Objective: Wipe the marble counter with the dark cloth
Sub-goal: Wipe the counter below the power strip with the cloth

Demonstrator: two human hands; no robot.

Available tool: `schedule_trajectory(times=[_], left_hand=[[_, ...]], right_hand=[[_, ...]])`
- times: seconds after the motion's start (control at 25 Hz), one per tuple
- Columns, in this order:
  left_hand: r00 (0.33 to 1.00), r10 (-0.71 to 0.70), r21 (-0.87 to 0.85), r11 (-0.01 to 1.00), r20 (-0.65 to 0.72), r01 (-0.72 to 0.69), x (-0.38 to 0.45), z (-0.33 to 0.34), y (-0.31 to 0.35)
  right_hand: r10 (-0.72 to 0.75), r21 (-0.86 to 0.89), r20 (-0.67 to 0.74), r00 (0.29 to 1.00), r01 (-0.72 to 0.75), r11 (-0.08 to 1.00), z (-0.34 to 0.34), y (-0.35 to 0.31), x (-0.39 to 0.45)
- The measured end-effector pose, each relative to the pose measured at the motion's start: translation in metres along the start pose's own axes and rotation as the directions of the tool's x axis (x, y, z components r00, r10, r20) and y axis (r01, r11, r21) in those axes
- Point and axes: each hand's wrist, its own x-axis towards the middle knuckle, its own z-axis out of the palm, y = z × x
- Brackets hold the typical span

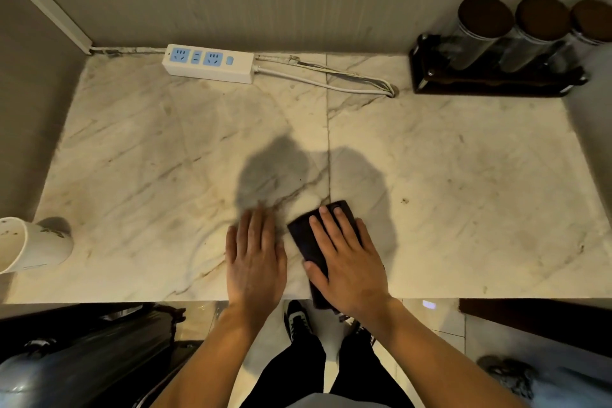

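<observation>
Right grip [344, 262]: flat, fingers spread, palm pressing the cloth [306, 242] onto the worktop [463, 175]; not clenched around it.
Left grip [256, 262]: released, flat on bare marble just left of the cloth, not touching it.
Cloth: dark, folded, under the right grip near the worktop's front edge; its near end hangs over that edge.
Strip [208, 63]: white with blue sockets, far beyond the grips at the back wall, its cord trailing right.
Jars [516, 33]: in a dark rack, far back and right of the right grip.
Cup [31, 243]: white, well left of the left grip at the worktop's edge.
</observation>
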Motion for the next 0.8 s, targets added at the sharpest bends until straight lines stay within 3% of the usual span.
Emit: schedule_trajectory(times=[0.32, 0.8], left_hand=[[1.0, -0.012, 0.002, 1.0, -0.001, 0.012, -0.005, 0.003, 0.01], [1.0, 0.0, -0.063, 0.998, 0.031, 0.002, 0.005, 0.007, 0.028]], right_hand=[[-0.153, -0.044, 0.041, 0.987, 0.155, 0.987, -0.006, 0.035, -0.007], [-0.22, -0.062, 0.052, 0.974, 0.223, 0.973, -0.014, 0.058, 0.029]])
